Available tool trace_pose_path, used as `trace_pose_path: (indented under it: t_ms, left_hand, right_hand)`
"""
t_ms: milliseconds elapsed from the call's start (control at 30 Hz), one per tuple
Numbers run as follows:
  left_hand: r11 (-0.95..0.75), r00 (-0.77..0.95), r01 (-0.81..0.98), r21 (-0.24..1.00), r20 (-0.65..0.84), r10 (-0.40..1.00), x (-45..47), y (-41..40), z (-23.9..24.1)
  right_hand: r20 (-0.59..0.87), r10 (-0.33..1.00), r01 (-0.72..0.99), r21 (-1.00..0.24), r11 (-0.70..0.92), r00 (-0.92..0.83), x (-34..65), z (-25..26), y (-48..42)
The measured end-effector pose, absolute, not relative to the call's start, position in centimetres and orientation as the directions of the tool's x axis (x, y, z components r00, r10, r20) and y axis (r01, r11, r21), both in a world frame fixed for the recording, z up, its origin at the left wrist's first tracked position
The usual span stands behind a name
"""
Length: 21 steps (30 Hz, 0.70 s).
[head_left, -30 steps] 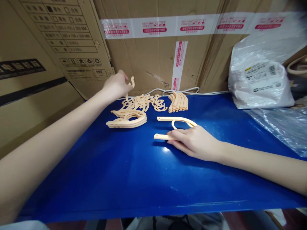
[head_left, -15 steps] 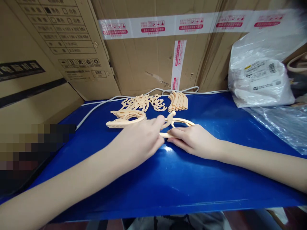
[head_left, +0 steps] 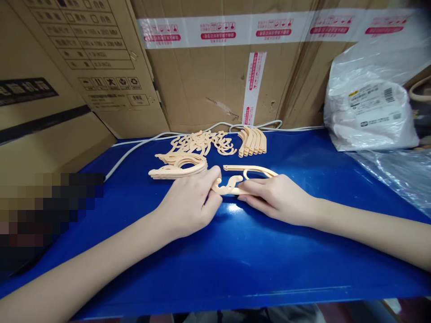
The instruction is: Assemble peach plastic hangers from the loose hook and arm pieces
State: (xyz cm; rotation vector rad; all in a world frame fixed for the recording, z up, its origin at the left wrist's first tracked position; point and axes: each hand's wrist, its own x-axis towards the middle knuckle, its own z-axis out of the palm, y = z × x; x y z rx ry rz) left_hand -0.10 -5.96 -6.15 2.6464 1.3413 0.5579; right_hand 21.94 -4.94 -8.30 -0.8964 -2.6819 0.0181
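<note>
A peach plastic hanger arm (head_left: 251, 170) lies on the blue table (head_left: 215, 260) in the middle. My right hand (head_left: 274, 197) is closed on its near end, pressing it to the table. My left hand (head_left: 190, 202) pinches a small peach hook (head_left: 229, 185) against that same end, so the two hands nearly touch. Behind my left hand lies a stack of assembled peach hangers (head_left: 178, 168). Further back are a heap of loose hooks (head_left: 202, 143) and a row of curved arm pieces (head_left: 252, 141).
Cardboard boxes (head_left: 215, 67) wall the table's back and left side. A white cable (head_left: 134, 150) runs along the back edge. A white plastic bag (head_left: 370, 112) and clear plastic film (head_left: 397, 175) lie at the right. A blurred patch covers the left edge.
My left hand took a hook from the heap at the back, carried it to the hanger arm under my right hand, and now holds it against the arm's end. The right hand stayed put.
</note>
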Motion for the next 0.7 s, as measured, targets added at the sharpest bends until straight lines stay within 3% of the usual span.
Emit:
trace_pose_path:
  t_ms: [333,700]
  left_hand:
    - [-0.492,0.472,0.811,0.316,0.142,0.870,0.0,-6.0,-6.3]
    - [-0.584,0.584,0.745,0.321,0.109,0.804,-0.1,-5.7,-6.5]
  right_hand:
    - [0.230,0.454,0.486,0.104,0.868,-0.861,23.3,-8.0,-3.7]
    - [0.408,0.406,0.481,0.097,0.871,-0.818,23.5,-8.1,-3.7]
